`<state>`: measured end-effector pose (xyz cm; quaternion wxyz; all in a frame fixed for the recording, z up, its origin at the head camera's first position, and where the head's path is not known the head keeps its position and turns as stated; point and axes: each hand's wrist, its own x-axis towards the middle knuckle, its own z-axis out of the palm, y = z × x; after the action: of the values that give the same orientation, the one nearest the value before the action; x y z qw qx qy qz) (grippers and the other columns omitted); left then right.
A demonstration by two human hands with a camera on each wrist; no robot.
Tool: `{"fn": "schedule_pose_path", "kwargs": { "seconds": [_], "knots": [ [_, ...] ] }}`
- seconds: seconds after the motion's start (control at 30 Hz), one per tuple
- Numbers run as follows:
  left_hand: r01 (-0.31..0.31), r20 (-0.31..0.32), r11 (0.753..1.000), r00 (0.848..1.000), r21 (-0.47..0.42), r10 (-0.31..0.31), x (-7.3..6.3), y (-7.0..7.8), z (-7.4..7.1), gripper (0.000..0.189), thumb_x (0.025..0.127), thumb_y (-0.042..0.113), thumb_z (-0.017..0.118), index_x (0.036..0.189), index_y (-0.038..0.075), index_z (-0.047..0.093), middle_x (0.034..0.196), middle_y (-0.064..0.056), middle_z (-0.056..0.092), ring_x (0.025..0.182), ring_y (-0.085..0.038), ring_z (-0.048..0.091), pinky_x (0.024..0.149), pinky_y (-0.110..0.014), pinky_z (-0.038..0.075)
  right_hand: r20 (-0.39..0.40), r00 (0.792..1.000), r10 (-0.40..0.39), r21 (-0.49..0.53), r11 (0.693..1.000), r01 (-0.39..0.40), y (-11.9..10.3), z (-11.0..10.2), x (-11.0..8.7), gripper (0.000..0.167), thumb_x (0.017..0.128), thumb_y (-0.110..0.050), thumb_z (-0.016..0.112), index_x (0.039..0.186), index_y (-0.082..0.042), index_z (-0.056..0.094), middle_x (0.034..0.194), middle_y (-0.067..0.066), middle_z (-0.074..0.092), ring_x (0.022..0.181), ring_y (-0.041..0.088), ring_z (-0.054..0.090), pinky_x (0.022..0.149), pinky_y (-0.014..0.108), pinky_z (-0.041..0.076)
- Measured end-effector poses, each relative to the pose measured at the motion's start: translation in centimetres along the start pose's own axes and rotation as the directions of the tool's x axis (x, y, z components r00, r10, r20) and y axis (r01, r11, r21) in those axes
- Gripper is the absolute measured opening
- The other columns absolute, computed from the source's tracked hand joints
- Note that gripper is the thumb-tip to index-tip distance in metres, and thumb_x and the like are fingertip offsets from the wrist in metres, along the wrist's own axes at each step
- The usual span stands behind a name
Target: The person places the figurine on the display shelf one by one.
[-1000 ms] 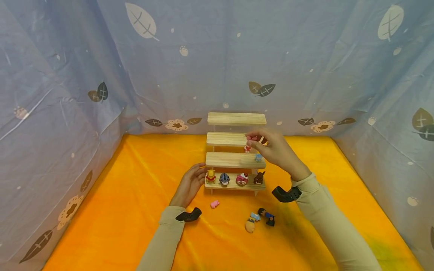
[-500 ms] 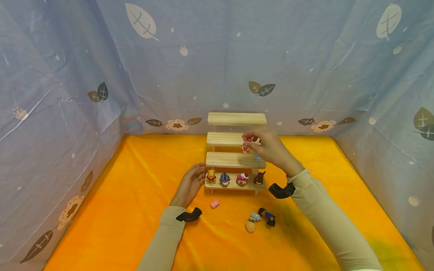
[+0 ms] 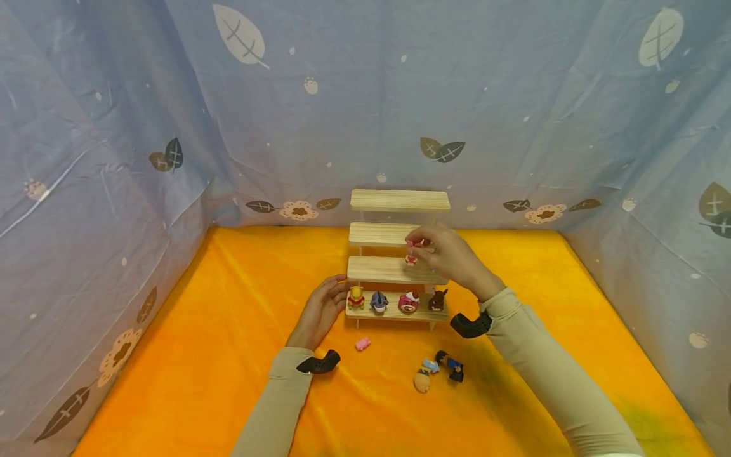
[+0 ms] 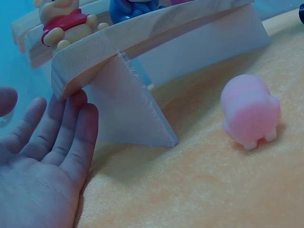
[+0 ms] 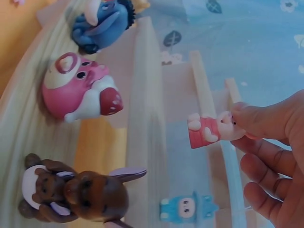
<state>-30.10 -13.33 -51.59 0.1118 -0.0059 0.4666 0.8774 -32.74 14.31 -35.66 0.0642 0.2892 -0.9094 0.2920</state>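
Observation:
My right hand [image 3: 451, 254] pinches a small pink pig figurine in red clothes [image 5: 209, 129] between thumb and forefinger. It hangs above the second step of a wooden tiered display stand [image 3: 377, 270]. On that step's right end is a light-blue figurine [image 5: 187, 207], hidden behind my hand in the head view. My left hand [image 3: 322, 309] touches the left end of the lowest step, fingertips under its edge. Along that step stand a yellow bear in a red shirt [image 3: 356, 298], a blue-grey donkey [image 3: 379, 302], a pink bear figurine [image 5: 78, 88] and a brown kangaroo [image 5: 78, 190].
A pink pig [image 4: 249, 111] lies on the orange cloth [image 3: 240, 381] before the stand. A tan-and-blue figurine [image 3: 422, 379] and a dark-haired figurine in blue [image 3: 451, 367] lie at the front right. Patterned blue-grey fabric [image 3: 320, 127] hangs behind and on both sides.
My right hand has moved left and slightly down with the pink pig figurine, from in front of the third step to above the second. My left hand has stayed in place.

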Motion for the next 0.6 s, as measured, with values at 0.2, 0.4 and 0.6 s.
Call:
{"fn": "schedule_pose_path", "kwargs": {
  "seconds": [0.2, 0.4, 0.6],
  "knots": [
    [0.006, -0.006, 1.0, 1.0, -0.008, -0.006, -0.04, 0.01, 0.02, 0.032, 0.11, 0.026, 0.041, 0.133, 0.007, 0.049, 0.115, -0.005, 0.062, 0.107, -0.017, 0.06, 0.092, -0.026, 0.051, 0.017, 1.0, 0.013, -0.019, 1.0, -0.013, 0.3, 0.4, 0.06, 0.016, 0.097, -0.015, 0.069, 0.111, -0.008, 0.073, 0.108, 0.008, 0.073, 0.1, 0.027, 0.062, 0.088, 0.045, 0.052],
    [0.008, -0.006, 1.0, 1.0, -0.003, -0.008, -0.09, 0.04, 0.01, 0.033, 0.11, 0.027, 0.041, 0.134, 0.007, 0.048, 0.116, -0.005, 0.062, 0.107, -0.017, 0.06, 0.093, -0.026, 0.051, 0.036, 0.999, 0.033, -0.022, 0.999, -0.032, 0.55, 0.66, -0.12, 0.018, 0.098, -0.017, 0.068, 0.113, -0.009, 0.072, 0.107, 0.006, 0.071, 0.1, 0.024, 0.055, 0.085, 0.041, 0.049],
    [0.006, -0.002, 1.0, 1.0, 0.006, -0.006, -0.05, 0.04, -0.01, 0.033, 0.11, 0.027, 0.04, 0.135, 0.007, 0.048, 0.117, -0.005, 0.062, 0.108, -0.017, 0.059, 0.093, -0.026, 0.051, 0.04, 0.999, 0.028, -0.034, 0.999, -0.026, 0.59, 0.86, -0.1, 0.016, 0.097, -0.016, 0.069, 0.111, -0.01, 0.073, 0.106, 0.005, 0.073, 0.096, 0.022, 0.053, 0.082, 0.038, 0.047]
  ]
}}
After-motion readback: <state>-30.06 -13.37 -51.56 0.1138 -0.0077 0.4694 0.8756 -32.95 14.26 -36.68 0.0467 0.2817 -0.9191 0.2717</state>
